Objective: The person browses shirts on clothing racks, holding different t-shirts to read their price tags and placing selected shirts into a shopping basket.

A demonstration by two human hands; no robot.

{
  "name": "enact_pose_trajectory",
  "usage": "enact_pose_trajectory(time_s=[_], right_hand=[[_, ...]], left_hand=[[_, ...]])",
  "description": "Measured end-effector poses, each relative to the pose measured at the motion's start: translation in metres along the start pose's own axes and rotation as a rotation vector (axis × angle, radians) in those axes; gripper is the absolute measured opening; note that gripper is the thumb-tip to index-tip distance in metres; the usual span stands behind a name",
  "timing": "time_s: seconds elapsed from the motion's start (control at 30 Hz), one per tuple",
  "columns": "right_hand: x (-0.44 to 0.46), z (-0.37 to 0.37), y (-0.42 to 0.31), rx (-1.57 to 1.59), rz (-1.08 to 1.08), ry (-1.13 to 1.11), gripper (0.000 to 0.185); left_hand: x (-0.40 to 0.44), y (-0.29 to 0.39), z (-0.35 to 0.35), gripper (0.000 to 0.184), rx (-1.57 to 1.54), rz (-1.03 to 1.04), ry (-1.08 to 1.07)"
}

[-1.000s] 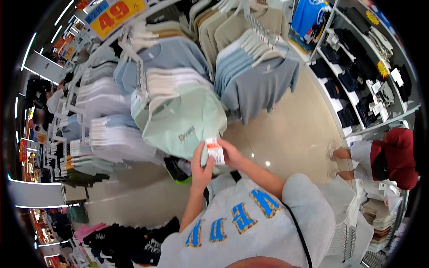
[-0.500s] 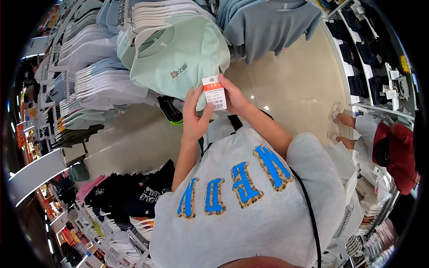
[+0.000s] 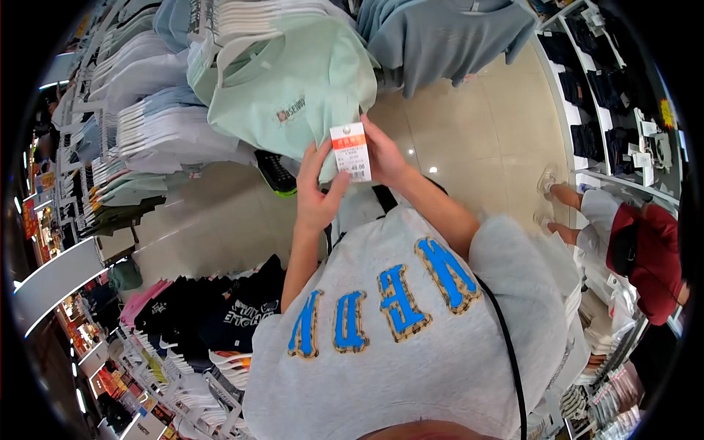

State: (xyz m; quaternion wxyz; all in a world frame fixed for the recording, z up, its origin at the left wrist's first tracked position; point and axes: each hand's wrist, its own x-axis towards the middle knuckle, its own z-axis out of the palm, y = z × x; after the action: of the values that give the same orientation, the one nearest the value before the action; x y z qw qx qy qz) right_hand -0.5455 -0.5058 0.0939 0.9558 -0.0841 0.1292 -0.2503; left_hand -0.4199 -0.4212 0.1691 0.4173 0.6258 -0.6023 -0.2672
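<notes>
A mint-green T-shirt with a small dark chest print hangs on a white hanger at the front of the rack. Both hands are at its lower edge, on a white and orange price tag that reads 49.00. My left hand grips the tag's left side, its thumb across the lower front. At the opposite edge, my right hand pinches the tag, with fingers partly hidden behind it. The tag lies face up towards me, over the shirt's fabric.
White and pale shirts hang to the left, and blue-grey T-shirts at the upper right. Black T-shirts are at the lower left. A person in a red top stands right, near shelves of dark folded clothes.
The view has shifted slightly, and the tag now appears a little more upright. Both hands keep their hold on it. The person in red appears slightly lower.
</notes>
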Motion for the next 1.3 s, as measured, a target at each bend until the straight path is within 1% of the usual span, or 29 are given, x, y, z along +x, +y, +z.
enact_pose_trajectory(time_s=[0.03, 0.1, 0.17, 0.23, 0.27, 0.3, 0.37, 0.43, 0.47, 0.5, 0.57, 0.6, 0.63, 0.7, 0.73, 0.77, 0.8, 0.87, 0.9, 0.97, 1.03, 1.1, 1.17, 1.2, 1.27, 1.3], right_hand=[[0.001, 0.0, -0.001, -0.019, -0.011, -0.013, 0.054], [0.0, 0.004, 0.0, 0.04, -0.013, 0.112, 0.049], [0.001, 0.001, -0.001, 0.036, -0.031, 0.12, 0.048], [-0.001, 0.006, -0.005, 0.039, -0.014, 0.143, 0.047], [-0.001, 0.0, -0.004, 0.035, -0.008, 0.12, 0.05], [0.0, -0.002, -0.006, 0.031, -0.002, 0.097, 0.053], [-0.002, 0.012, -0.013, 0.003, -0.042, 0.124, 0.047], [0.002, 0.014, -0.022, -0.054, -0.079, 0.08, 0.047], [0.004, 0.014, -0.025, -0.063, -0.065, 0.015, 0.047], [0.004, 0.015, -0.027, -0.068, -0.046, -0.046, 0.048], [0.005, 0.015, -0.031, -0.12, -0.03, -0.051, 0.049], [0.004, 0.017, -0.031, -0.171, -0.031, -0.058, 0.05], [0.004, 0.018, -0.032, -0.221, -0.032, -0.062, 0.051], [0.005, 0.008, -0.032, -0.264, -0.02, -0.097, 0.054], [0.005, 0.007, -0.034, -0.355, -0.025, -0.128, 0.054], [0.005, 0.006, -0.036, -0.445, -0.03, -0.158, 0.056], [0.002, 0.011, -0.039, -0.443, -0.029, -0.157, 0.056], [-0.009, 0.03, -0.048, -0.742, -0.195, -0.335, 0.066], [-0.012, 0.037, -0.05, -0.74, -0.196, -0.334, 0.066], [-0.016, 0.046, -0.055, -1.111, -0.195, -0.303, 0.069], [-0.014, 0.053, -0.055, -1.052, -0.176, -0.275, 0.069], [-0.01, 0.055, -0.051, -0.997, -0.158, -0.251, 0.068], [-0.006, 0.052, -0.044, -0.854, -0.252, -0.14, 0.063], [-0.003, 0.051, -0.042, -0.85, -0.253, -0.139, 0.063], [0.003, 0.048, -0.042, -1.037, -0.459, -0.005, 0.052], [0.002, 0.049, -0.044, -1.034, -0.458, -0.004, 0.052]], left_hand=[[0.003, 0.001, 0.0, 0.052, -0.019, -0.006, 0.005], [-0.001, -0.006, -0.002, 0.055, 0.06, -0.022, -0.025], [-0.003, -0.014, -0.003, 0.067, 0.052, -0.027, -0.084], [0.0, -0.01, -0.005, 0.081, 0.001, -0.047, -0.147], [0.002, -0.006, -0.006, 0.086, 0.04, -0.06, -0.18], [0.006, -0.001, -0.008, 0.086, 0.065, -0.017, -0.191], [0.016, 0.006, -0.009, 0.081, 0.042, 0.02, -0.204], [0.019, 0.003, -0.007, 0.075, 0.064, 0.005, -0.153], [0.015, -0.009, -0.007, 0.076, 0.105, -0.028, -0.168], [0.016, -0.008, -0.009, 0.076, 0.111, -0.012, -0.151], [0.021, -0.006, -0.008, 0.074, 0.078, -0.022, -0.108], [0.024, -0.005, -0.008, 0.069, 0.064, -0.014, -0.078], [0.027, -0.004, -0.009, 0.069, 0.065, -0.011, -0.073], [0.031, -0.001, -0.011, 0.056, 0.036, 0.092, -0.006], [0.034, -0.002, -0.011, 0.056, 0.034, 0.091, -0.006], [0.036, -0.004, -0.012, 0.051, 0.008, 0.111, 0.002], [0.037, -0.005, -0.013, 0.047, -0.016, 0.131, 0.01], [0.039, -0.006, -0.014, 0.045, -0.064, 0.135, 0.047], [0.04, -0.004, -0.014, 0.043, -0.112, 0.14, 0.084], [0.041, 0.002, -0.019, 0.04, -0.108, 0.115, 0.085], [0.044, 0.006, -0.018, 0.037, -0.104, 0.09, 0.083], [0.048, 0.008, -0.012, 0.032, -0.09, 0.103, 0.224], [0.049, 0.012, -0.012, 0.035, -0.085, 0.12, 0.226], [0.05, 0.015, -0.012, 0.038, -0.083, 0.134, 0.229], [0.049, 0.021, -0.011, 0.04, -0.048, 0.153, 0.194], [0.048, 0.023, -0.011, 0.043, -0.016, 0.173, 0.162]])
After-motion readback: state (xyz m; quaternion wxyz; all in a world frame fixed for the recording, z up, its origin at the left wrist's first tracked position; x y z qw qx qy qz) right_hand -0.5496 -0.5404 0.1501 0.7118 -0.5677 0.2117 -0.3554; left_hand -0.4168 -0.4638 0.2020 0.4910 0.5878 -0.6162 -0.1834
